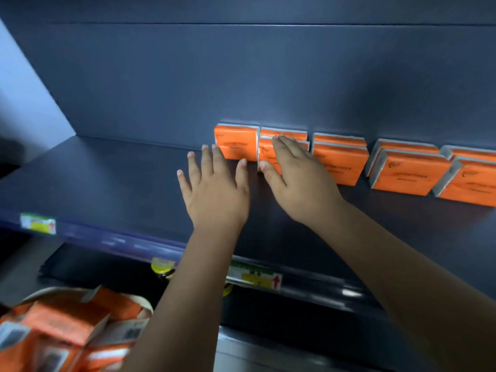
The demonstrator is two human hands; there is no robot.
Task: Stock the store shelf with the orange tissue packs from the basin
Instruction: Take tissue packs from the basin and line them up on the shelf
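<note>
Several orange tissue packs stand in a row at the back of the dark shelf (112, 181), mostly two deep. My right hand (298, 181) lies flat with straight fingers against the front pack of the second pair (265, 154). My left hand (214, 189) hovers open just in front of the leftmost pack (236, 142), fingertips close to it, holding nothing. More packs (341, 162) (408, 171) (472, 181) continue to the right. At the lower left, the basin (146, 304) holds several more orange packs (59, 328).
The shelf's left half is bare dark board up to a side wall (24, 103). Price labels (39, 224) (255, 277) sit on the shelf's front rail. A yellow-capped item (162, 265) shows on the lower shelf below.
</note>
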